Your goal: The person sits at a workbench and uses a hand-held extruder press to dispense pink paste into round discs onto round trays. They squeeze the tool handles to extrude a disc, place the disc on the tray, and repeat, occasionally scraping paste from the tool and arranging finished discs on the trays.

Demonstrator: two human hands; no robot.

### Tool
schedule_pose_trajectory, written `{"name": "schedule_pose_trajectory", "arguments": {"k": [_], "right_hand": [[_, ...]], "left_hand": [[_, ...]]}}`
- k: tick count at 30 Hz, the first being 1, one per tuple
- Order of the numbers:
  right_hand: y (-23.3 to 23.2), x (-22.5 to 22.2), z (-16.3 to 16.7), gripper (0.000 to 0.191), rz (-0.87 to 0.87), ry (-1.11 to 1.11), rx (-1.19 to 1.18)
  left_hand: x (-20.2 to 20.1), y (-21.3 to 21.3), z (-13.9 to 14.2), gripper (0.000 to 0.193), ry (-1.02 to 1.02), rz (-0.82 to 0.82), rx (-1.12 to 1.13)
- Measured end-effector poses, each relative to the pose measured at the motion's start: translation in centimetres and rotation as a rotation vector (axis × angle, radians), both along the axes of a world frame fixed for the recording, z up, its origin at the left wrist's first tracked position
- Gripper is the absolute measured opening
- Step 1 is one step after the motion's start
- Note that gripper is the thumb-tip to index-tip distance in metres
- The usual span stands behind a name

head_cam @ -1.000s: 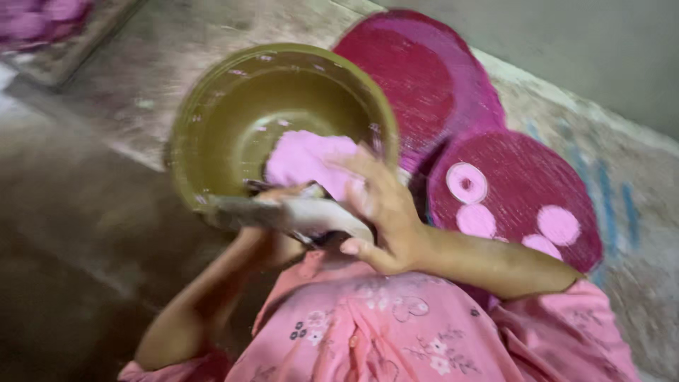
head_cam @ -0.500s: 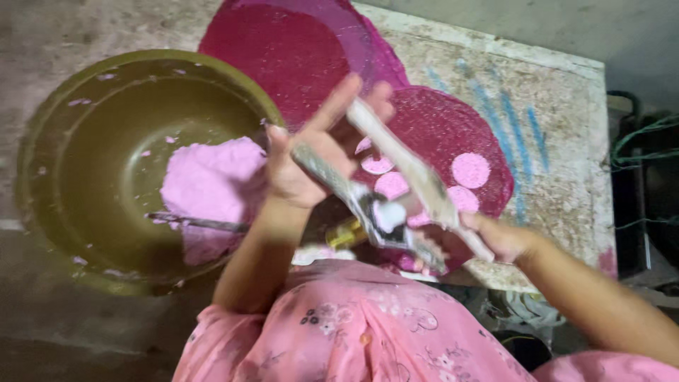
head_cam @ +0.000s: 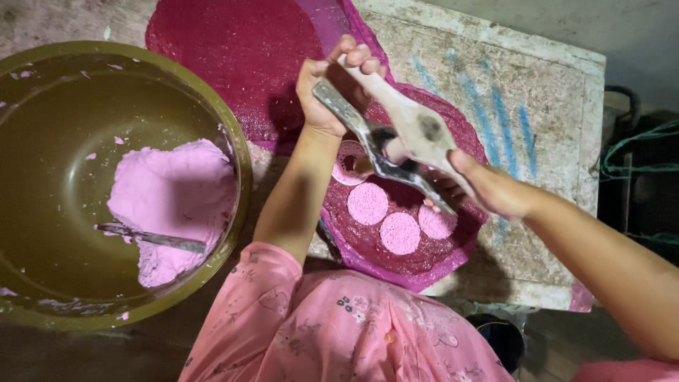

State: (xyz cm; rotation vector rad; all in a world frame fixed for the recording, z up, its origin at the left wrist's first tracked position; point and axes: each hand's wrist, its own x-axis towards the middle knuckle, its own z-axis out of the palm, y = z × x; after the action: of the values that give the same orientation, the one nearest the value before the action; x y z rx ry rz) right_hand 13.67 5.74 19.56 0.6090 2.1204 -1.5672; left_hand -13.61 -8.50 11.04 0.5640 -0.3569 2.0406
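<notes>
Gripping a hinged dough press (head_cam: 403,141), both hands' fingers closed, left hand (head_cam: 327,88), right hand (head_cam: 491,189), above pink discs (head_cam: 399,232)

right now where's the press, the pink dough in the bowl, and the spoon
press (head_cam: 417,131), head view, on its wide wooden middle
pink dough (head_cam: 173,194), head view, on the top of the mound
spoon (head_cam: 152,238), head view, on its metal handle

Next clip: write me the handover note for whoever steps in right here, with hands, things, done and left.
Left hand grips the handle ends of the hinged press; right hand holds its other end, over the round magenta mat.
Done: three pink discs lie on that mat, a coiled one beside them under the press.
Left: pink dough remains in the olive bowl, a utensil lying on it.
</notes>
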Motion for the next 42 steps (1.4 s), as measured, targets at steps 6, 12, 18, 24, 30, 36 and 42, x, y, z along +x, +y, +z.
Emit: {"name": "schedule_pose_trajectory", "arguments": {"k": [6,12,18,24,30,36,42], "right_hand": [[-1.2,-3.2,-2.8,0.087,-0.097,-0.077,-0.006],[-0.7,-2.6,-3.1,0.082,-0.039,-0.087,-0.002],[-1.1,-3.1,-4.6,0.09,-0.069,0.044,0.081],[-4.0,-0.6,-4.3,0.099,-0.027,0.419,-0.215],[-7.3,5.1,-0.9,0.112,-0.31,0.563,-0.566],[-10.1,9.1,-0.4,0.116,-0.412,0.637,-0.592],[-11.0,12.7,-2.2,0.125,-0.561,0.676,-0.552]], "left_hand": [[-3.0,1.0,-3.5,0.027,0.007,0.028,0.0],[-2.5,0.6,-4.3,0.029,-0.018,0.033,-0.051],[-2.6,0.8,-0.1,0.037,0.074,0.056,-0.029],[-3.4,-2.3,1.0,0.068,0.392,0.236,-0.95],[-0.8,-3.6,-7.0,0.04,1.066,0.248,-1.574],[4.3,-7.2,-9.9,0.043,0.495,0.452,-1.26],[14.6,-15.5,-7.1,0.052,0.689,0.605,-1.447]]}}
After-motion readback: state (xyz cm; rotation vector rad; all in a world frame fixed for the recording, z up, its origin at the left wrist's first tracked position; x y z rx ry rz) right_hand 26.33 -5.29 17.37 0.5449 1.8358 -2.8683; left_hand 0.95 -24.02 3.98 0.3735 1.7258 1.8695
